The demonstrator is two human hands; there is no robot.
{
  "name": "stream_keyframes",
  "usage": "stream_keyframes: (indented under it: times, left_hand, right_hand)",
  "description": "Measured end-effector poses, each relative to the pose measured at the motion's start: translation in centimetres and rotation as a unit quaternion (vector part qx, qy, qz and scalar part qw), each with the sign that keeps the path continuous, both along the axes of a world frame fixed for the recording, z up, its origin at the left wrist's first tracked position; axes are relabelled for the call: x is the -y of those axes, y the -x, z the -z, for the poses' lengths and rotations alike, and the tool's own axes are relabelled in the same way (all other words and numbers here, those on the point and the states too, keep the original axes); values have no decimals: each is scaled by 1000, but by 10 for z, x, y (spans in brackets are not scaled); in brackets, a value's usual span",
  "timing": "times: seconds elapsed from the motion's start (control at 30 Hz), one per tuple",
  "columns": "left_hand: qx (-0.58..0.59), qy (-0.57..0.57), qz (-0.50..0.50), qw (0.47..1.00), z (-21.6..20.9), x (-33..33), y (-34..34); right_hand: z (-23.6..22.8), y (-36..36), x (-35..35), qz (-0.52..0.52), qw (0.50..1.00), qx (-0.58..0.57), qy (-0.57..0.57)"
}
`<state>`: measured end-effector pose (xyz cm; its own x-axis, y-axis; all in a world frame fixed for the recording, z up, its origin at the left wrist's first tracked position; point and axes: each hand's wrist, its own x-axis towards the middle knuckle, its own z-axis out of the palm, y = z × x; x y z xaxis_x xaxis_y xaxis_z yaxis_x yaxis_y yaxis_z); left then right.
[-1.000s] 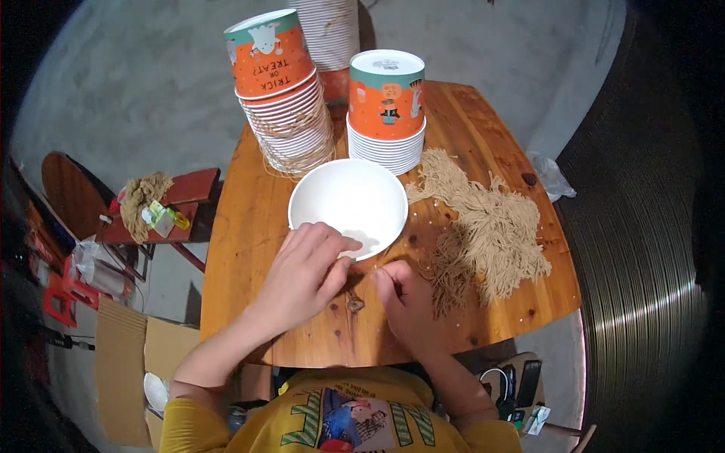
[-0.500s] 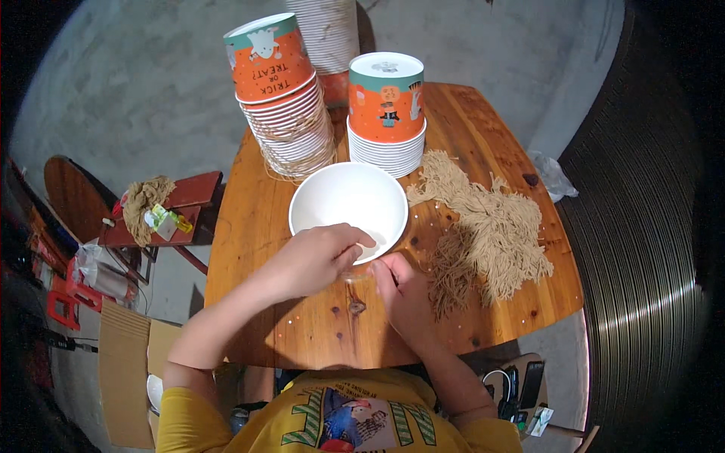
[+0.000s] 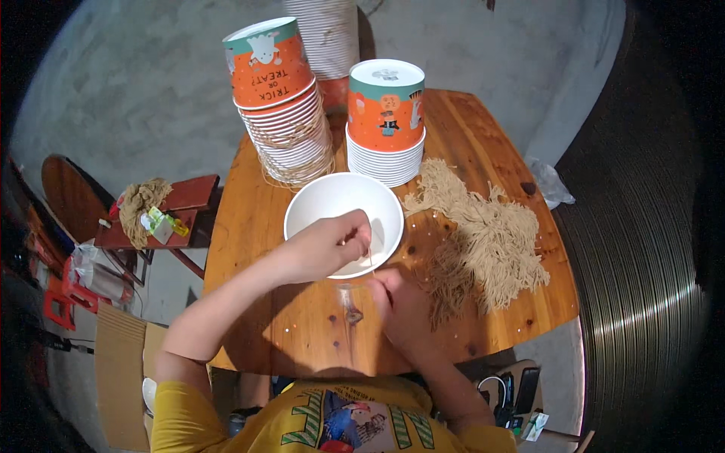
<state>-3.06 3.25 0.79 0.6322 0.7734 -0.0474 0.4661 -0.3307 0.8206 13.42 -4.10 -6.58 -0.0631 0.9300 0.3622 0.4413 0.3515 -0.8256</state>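
Observation:
A white paper bucket (image 3: 321, 198) rests near the middle of the wooden table, its open mouth toward me. Over its mouth, my left hand (image 3: 321, 248) is closed in a pinch on a thin string (image 3: 371, 258). The string runs down past the near right rim to my right hand (image 3: 405, 306). That hand is just outside the rim, its thumb and finger pressed together on the other end. Beside it on the right lies a heap of tan strings (image 3: 495, 245), partly in shadow.
Behind the bucket stand two stacks of upturned orange-and-green paper buckets, the left stack (image 3: 283, 124) tilted and looped with string, the right stack (image 3: 387, 113) upright. A taller white stack (image 3: 325, 38) rises behind. A red bench (image 3: 192, 195) holds more string at left; a cardboard box (image 3: 121, 370) is below it.
My left hand has lifted from inside the bucket near its rim, drawing the string up into view. My right hand has shifted slightly down, and the whole view has tilted a little.

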Motion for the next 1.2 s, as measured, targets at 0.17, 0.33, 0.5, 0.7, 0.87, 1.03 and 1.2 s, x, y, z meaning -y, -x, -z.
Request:
stream_keyframes:
  times: [0.17,0.33,0.5,0.7,0.87,1.03,1.2]
  left_hand:
    - [126,177,-81,973,-10,9,-5]
    - [138,187,-44,972,1,7,-3]
    - [78,155,30,984,-2,7,5]
    - [108,97,-8,989,8,15,-3]
    - [126,149,-40,980,11,16,-6]
    - [141,190,-5,972,13,11,-9]
    - [177,245,-11,953,11,12,-16]
  right_hand:
    - [8,-2,15,-60,976,205,-53]
    - [-28,-4,20,-77,981,177,-27]
    - [-63,-28,-15,-210,978,8,2]
    - [-73,-31,-49,-252,946,-90,183]
    - [-68,-35,-58,-196,963,-55,174]
    - [-56,-43,-64,-206,952,-72,215]
    - [-66,-43,-62,-199,971,-3,130]
